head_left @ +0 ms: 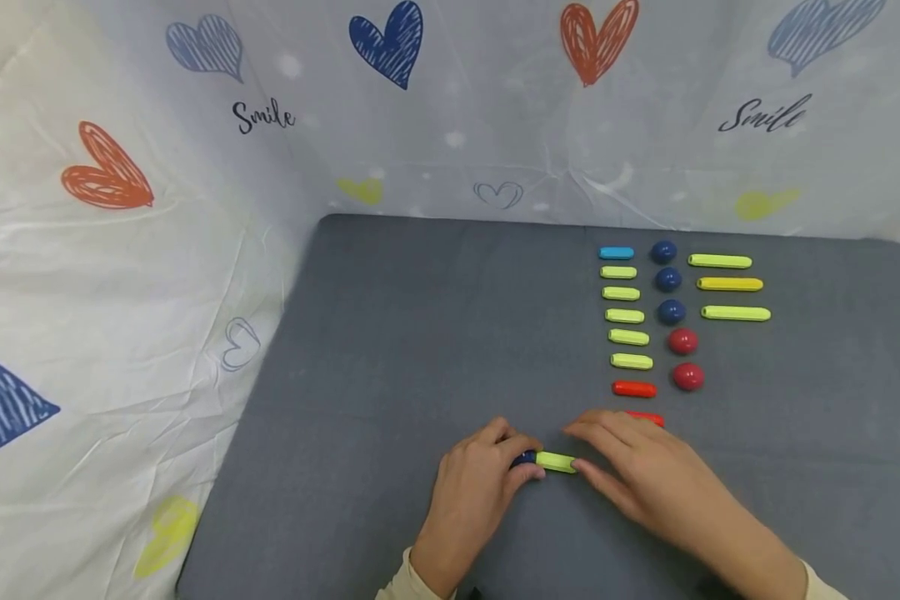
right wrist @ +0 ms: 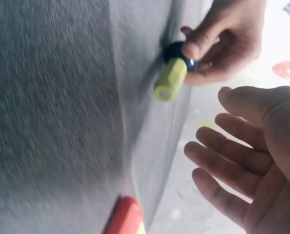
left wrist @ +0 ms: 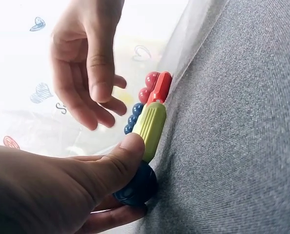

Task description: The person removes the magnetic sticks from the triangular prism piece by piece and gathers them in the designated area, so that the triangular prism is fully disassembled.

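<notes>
Near the front middle of the grey cloth, my left hand (head_left: 474, 483) pinches a dark blue ball (left wrist: 141, 187) between thumb and fingers. A short yellow-green ribbed rod (head_left: 556, 462) extends from the ball toward the right, its free end pointing at my other hand. In the left wrist view the thumb tip also lies against the rod's near end. To the right, my right hand (head_left: 648, 467) hovers with relaxed, spread fingers; the right wrist view shows nothing in it and a gap between it and the rod.
A column of short rods runs up the cloth (head_left: 390, 333): a blue one (head_left: 617, 253), several yellow-green, and red ones (head_left: 634, 389), the nearest partly behind my right hand. Beside it stand blue balls (head_left: 668, 279), two red balls (head_left: 688, 377) and three longer rods (head_left: 730, 284).
</notes>
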